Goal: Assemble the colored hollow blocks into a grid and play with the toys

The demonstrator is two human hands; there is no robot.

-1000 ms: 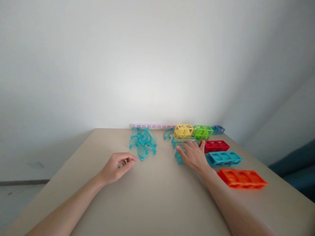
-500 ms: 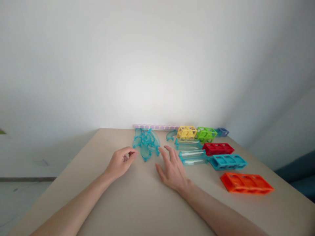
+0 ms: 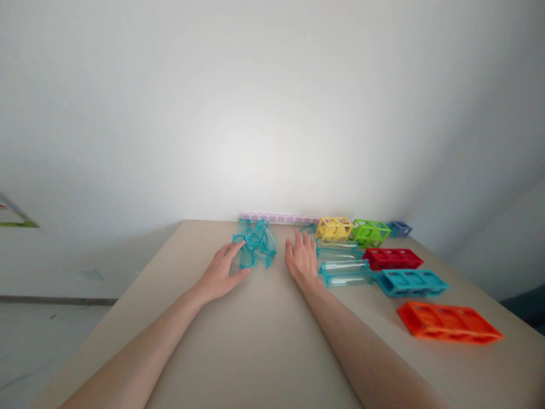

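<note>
A loose pile of translucent teal curved plastic pieces (image 3: 259, 243) lies toward the back of the table. My left hand (image 3: 219, 275) is at the pile's left side, thumb and fingers apart; its fingertips reach the nearest pieces, though firm contact is hard to tell. Right of the pile, my right hand (image 3: 302, 258) rests low over the tabletop with fingers stretched forward, holding nothing I can see. Its fingers partly hide a separate curved teal piece (image 3: 308, 229). Beside this hand lie clear teal half-tube pieces (image 3: 347, 272).
Frame-like blocks stand on the right: yellow (image 3: 334, 229), green (image 3: 371, 232), dark blue (image 3: 401, 229), red (image 3: 394, 258), teal (image 3: 413, 283) and orange (image 3: 449, 322). A purple-and-white patterned strip (image 3: 281, 218) runs along the wall (image 3: 264, 113) at the back edge of the table (image 3: 251, 352).
My left hand has opened from a pinch and moved forward to the pile. My right hand has moved forward toward the separate curved piece. The view has shifted slightly left.
</note>
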